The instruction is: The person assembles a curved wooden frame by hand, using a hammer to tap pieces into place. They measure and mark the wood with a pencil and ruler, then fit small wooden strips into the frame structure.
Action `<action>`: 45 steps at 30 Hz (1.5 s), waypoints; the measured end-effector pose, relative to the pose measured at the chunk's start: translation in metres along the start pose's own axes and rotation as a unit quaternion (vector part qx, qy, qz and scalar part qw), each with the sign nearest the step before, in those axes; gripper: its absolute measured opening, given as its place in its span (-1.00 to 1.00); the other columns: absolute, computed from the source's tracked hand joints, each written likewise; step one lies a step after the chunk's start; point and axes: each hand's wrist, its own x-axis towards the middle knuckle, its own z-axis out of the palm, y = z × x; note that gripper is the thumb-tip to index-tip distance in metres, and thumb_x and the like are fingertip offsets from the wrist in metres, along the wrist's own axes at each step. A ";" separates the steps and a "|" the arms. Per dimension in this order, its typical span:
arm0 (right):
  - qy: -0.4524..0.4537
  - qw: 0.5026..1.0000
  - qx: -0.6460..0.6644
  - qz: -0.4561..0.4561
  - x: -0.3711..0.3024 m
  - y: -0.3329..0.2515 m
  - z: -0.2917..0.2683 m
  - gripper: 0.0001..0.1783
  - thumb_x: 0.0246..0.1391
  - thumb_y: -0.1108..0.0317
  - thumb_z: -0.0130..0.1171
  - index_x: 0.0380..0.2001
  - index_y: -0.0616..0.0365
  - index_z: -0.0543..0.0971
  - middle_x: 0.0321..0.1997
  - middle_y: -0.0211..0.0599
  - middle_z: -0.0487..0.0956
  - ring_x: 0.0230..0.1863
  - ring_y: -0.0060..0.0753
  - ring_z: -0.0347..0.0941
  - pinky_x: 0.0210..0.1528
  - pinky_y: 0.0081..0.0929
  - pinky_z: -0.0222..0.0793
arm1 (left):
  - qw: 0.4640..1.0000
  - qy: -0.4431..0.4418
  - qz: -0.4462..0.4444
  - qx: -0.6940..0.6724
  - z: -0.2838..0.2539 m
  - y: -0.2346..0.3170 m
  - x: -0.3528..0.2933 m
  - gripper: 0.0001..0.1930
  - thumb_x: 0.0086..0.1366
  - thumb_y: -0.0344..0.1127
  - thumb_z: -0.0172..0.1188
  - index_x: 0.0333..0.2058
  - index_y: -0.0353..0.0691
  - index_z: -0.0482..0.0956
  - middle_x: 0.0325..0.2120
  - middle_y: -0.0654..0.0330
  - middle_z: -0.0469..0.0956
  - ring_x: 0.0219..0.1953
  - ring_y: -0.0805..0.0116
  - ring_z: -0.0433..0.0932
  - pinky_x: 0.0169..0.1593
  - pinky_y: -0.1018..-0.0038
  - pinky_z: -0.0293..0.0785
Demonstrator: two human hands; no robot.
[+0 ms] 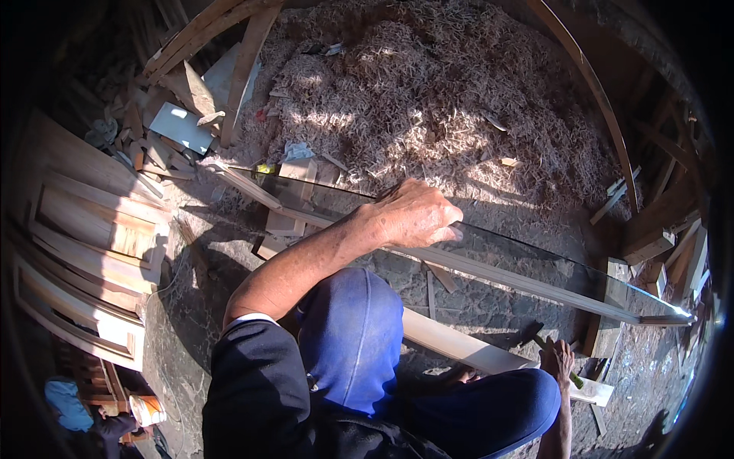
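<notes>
My left hand (419, 214) is closed over the upper edge of a long, dark, see-through glass pane (527, 264). The pane runs slantwise from upper left to lower right, along a narrow wooden frame (489, 277) that rests on wood blocks. At the lower right, beside my bent knee, my right hand (558, 362) is wrapped round a tool that looks like a hammer (576, 379). Its dark head (531, 331) points toward the frame. Nearer to me, a pale wooden board (466, 344) lies partly hidden behind my legs.
A wood block (289, 206) supports the frame's left part, and another block (608, 306) its right end. Behind is a heap of wood shavings (428, 99). Carved panels (92, 229) lean at left, near scrap wood (157, 145). A white bucket (147, 410) stands lower left, beside another person's sleeve.
</notes>
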 end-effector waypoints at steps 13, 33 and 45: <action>0.242 0.924 0.044 -0.292 0.072 -0.192 -0.282 -0.33 0.04 0.22 0.40 0.23 0.05 0.44 0.14 -0.14 0.55 0.12 -0.05 0.50 0.11 -0.11 0.40 | 0.999 0.033 -0.005 0.014 0.011 -0.010 -0.001 -0.68 0.26 -0.06 0.34 -0.34 -0.22 0.58 -0.45 0.06 0.65 -0.27 0.02 0.69 -0.12 0.00 0.51; 0.064 0.953 0.071 -0.288 0.110 -0.208 -0.293 -0.78 0.05 0.32 0.31 -0.23 0.13 0.60 -0.31 -0.15 0.64 -0.29 -0.01 0.63 -0.23 -0.11 0.50 | 0.930 -0.051 -0.340 0.131 -0.110 -0.236 -0.296 -0.54 -0.02 -0.26 0.41 -0.07 -0.09 0.62 -0.19 0.13 0.58 0.00 0.13 0.54 0.24 0.15 0.37; 0.025 0.960 0.096 -0.262 0.117 -0.230 -0.288 -0.80 0.04 0.29 0.37 -0.36 0.21 0.66 -0.49 -0.11 0.65 -0.44 -0.02 0.63 -0.35 -0.20 0.51 | 0.961 -0.042 -0.260 0.078 -0.095 -0.264 -0.304 -0.70 0.06 -0.25 0.30 -0.18 -0.11 0.70 -0.13 0.13 0.66 -0.02 0.09 0.58 0.15 0.20 0.43</action>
